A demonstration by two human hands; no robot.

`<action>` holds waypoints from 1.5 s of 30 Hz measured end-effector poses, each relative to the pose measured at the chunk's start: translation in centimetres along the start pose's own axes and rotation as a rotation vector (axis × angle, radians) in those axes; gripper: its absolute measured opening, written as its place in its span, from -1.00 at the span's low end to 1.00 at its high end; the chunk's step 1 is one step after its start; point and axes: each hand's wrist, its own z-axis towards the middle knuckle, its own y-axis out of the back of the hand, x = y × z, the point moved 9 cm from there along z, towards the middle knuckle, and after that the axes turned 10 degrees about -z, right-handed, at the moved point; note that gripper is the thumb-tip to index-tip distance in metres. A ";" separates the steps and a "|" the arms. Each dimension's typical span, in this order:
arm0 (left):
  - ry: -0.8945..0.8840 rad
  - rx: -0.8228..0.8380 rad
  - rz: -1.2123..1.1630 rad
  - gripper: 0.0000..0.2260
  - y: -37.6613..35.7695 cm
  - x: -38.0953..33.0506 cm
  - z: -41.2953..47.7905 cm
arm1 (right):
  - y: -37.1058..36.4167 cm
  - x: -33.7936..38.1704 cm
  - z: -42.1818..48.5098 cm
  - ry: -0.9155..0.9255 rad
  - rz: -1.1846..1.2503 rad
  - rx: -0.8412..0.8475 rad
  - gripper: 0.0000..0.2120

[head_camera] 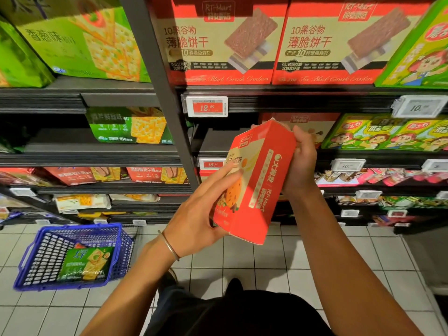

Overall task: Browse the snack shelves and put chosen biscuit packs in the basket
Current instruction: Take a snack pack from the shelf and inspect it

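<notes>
Biscuit box [264,180], light stiff cardboard by my judgement, pinched at its near corner by my left hand [201,214], far end clasped by my right hand [300,161]; best gripped across its narrow sides.

Tiled floor [254,260], blue basket [31,282] (tilted), stocked shelves [116,156]

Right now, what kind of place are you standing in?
Most likely a supermarket snack aisle. Shelves hold rows of biscuit boxes, price tags are clipped along the shelf edges, and a blue shopping basket sits on the tiled floor. The left hand and right hand hold a red box.
</notes>
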 end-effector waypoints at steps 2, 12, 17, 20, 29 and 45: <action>0.027 -0.023 -0.022 -0.10 0.5 0.8 -0.4 | 0.2 -0.3 0.4 -0.010 0.007 0.006 -0.55; 0.172 -0.224 -0.594 -0.25 3.8 2.7 -1.9 | -0.6 -1.0 0.2 -0.117 -0.160 0.053 -0.45; 0.253 -0.241 -0.815 -0.42 4.3 4.0 -2.7 | -0.6 -0.3 -0.2 0.027 -0.193 0.065 -0.52; 0.241 -0.225 -0.725 -0.36 4.6 4.1 -2.9 | -0.4 0.4 -0.4 0.112 -0.244 0.041 -0.56; 0.341 -0.267 -0.861 -0.43 2.3 5.1 -4.3 | -0.4 0.6 -1.2 0.184 -0.283 0.065 -0.52; 0.667 -0.487 -1.315 -0.53 -0.3 11.7 -5.7 | -0.2 -1.9 -1.6 -0.014 -0.362 0.172 -0.61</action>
